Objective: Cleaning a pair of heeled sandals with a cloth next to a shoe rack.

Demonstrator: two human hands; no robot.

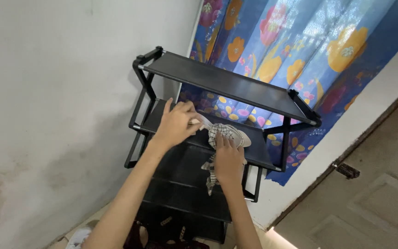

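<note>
Our left hand (177, 123) fingers grip the pale sandal (236, 134) steady on the black rack (236, 87) w/ right hand (228, 159) fingers pressing a checked cloth (217, 133) on it.

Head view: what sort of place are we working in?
Probably a home, near a door: a black tiered rack against a stained white wall, a flowered blue curtain, and a panelled door.
</note>
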